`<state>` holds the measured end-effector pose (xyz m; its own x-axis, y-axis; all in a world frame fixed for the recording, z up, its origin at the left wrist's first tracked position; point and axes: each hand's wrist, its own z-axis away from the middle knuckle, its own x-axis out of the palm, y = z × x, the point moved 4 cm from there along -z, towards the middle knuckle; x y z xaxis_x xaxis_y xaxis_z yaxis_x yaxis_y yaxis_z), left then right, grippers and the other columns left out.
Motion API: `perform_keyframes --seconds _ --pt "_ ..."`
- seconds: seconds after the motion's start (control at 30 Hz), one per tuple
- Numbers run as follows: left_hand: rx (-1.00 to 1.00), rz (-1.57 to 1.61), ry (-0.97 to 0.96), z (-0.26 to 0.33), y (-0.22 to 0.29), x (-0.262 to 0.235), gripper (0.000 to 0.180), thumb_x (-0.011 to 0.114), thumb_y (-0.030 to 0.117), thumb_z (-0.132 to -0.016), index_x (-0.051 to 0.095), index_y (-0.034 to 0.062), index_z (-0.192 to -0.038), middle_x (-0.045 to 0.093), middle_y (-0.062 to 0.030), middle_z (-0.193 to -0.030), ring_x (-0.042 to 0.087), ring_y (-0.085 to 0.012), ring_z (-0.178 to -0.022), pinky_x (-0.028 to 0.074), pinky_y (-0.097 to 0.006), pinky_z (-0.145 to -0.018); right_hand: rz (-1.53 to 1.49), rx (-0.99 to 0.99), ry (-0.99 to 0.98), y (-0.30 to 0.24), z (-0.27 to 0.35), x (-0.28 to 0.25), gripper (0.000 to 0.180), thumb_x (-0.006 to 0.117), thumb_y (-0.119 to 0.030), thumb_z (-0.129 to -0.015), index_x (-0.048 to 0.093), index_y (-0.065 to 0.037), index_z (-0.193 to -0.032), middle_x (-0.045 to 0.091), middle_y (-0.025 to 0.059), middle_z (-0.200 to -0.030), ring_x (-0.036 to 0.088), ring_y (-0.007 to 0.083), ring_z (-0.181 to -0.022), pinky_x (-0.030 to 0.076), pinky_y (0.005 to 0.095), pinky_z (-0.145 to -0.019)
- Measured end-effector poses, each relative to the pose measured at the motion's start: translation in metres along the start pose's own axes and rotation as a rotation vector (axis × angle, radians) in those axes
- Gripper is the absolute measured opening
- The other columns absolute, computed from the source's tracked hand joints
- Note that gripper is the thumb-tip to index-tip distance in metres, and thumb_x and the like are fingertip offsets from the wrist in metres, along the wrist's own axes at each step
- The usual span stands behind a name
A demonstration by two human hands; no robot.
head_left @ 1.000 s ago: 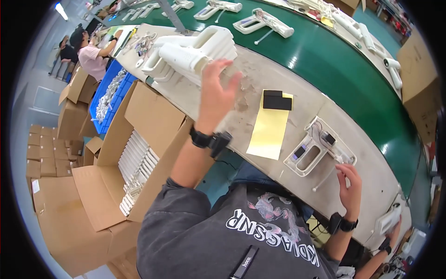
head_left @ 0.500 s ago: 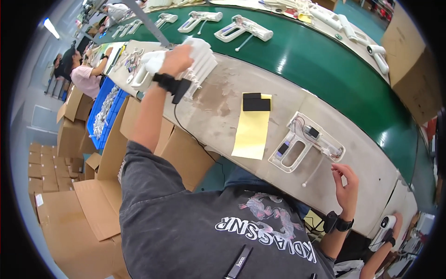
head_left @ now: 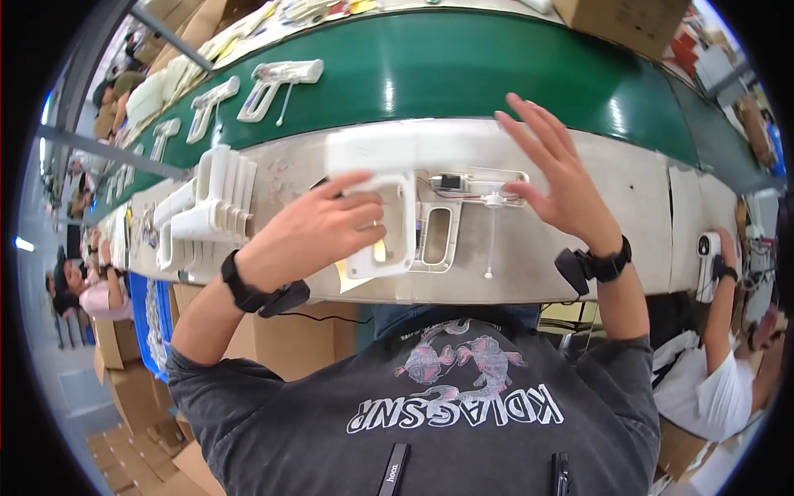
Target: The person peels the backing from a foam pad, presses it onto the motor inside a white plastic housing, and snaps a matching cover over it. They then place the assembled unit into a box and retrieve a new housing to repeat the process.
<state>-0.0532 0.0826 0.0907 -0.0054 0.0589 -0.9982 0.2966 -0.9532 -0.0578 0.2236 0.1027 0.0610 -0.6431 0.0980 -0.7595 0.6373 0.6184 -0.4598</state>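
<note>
My left hand point(head_left: 310, 231) grips a white pistol-shaped plastic housing half point(head_left: 372, 153) by its handle frame; the part is smeared by motion. Beneath and to the right lies a matching housing half point(head_left: 451, 248), with wires and a small black block point(head_left: 447, 183) inside. It is partly covered by the held piece. A thin white rod with a small ball tip point(head_left: 494, 236) extends from it toward me. My right hand point(head_left: 562, 182) is raised over the right end of that half, fingers spread, holding nothing. Left of my left hand stands a stack of white housing halves point(head_left: 219, 190).
Beyond the table point(head_left: 612, 231) runs a green conveyor belt point(head_left: 463, 66) carrying several assembled housings point(head_left: 281, 78). A yellow paper point(head_left: 354, 279) pokes out under the held part. A blue bin point(head_left: 147, 322) stands at left. At right, another person's hand point(head_left: 728, 248) holds a white device point(head_left: 707, 256).
My left hand has come from the stack at the left to the middle, bringing a housing half. My right hand has risen and moved farther over the table, its fingers spreading. The view has turned.
</note>
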Motion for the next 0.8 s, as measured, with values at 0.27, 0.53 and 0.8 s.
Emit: perform_keyframes --seconds 0.27,0.53,0.8 --pt "0.214 0.080 0.074 -0.017 0.011 0.056 0.021 0.067 0.011 -0.075 0.066 0.0078 -0.096 0.062 -0.0059 -0.105 0.059 -0.0229 -0.115 0.046 -0.033 -0.108 -0.144 0.193 -0.256 0.035 0.044 0.030 0.074 0.078 -0.005 -0.077 0.047 -0.010 -0.144 0.052 0.0127 -0.143 0.050 0.0353 -0.130 0.040 0.0442 -0.110" --pt "0.171 0.092 0.024 -0.032 0.009 0.082 0.027 0.063 0.010 -0.079 0.066 0.0093 -0.105 0.063 -0.0046 -0.119 0.058 -0.0240 -0.120 0.047 -0.036 -0.107 -0.187 0.174 -0.137 0.065 0.053 0.046 0.062 0.073 0.001 -0.080 0.050 -0.010 -0.137 0.056 0.0104 -0.138 0.053 0.0327 -0.128 0.042 0.0416 -0.109" --pt "0.096 0.109 -0.006 -0.035 0.007 0.081 0.029 0.062 0.011 -0.080 0.068 0.0095 -0.108 0.063 -0.0010 -0.120 0.055 -0.0226 -0.125 0.045 -0.035 -0.109 -0.326 0.300 -0.095 0.068 0.061 0.052 0.060 0.072 0.002 -0.080 0.050 -0.009 -0.135 0.057 0.0093 -0.138 0.052 0.0301 -0.129 0.040 0.0403 -0.110"
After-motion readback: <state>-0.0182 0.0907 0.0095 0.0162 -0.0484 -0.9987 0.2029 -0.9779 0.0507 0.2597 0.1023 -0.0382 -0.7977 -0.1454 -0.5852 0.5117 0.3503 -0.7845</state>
